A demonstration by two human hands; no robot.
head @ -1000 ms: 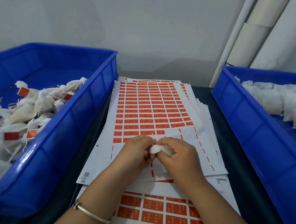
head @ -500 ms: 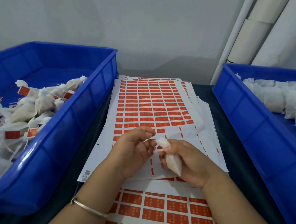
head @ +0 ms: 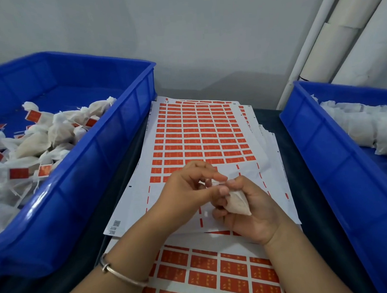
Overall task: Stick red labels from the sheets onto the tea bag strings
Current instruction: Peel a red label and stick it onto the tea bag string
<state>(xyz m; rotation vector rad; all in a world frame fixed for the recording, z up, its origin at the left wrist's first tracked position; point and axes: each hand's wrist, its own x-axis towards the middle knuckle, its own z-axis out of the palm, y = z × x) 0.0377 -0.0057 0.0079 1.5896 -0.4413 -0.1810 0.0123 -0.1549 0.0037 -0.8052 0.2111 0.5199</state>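
Blue bin [head: 82, 174] on the left holds labelled bags. Over the label sheets [head: 200, 132], the left hand [head: 186, 191] pinches at the top of a tea bag [head: 237, 202] clasped in the right hand [head: 252, 210]. Another blue bin [head: 336, 161] of plain bags sits at right.

The label sheets [head: 201, 134] lie flat in an open lane walled left by the tall blue bin of labelled tea bags [head: 112, 155] and right by the blue bin of plain tea bags [head: 317, 139]. Both hands, left hand [head: 186, 191] and right hand [head: 252, 212], occupy the lane's near middle. Pipes [head: 313, 50] stand behind the right bin.
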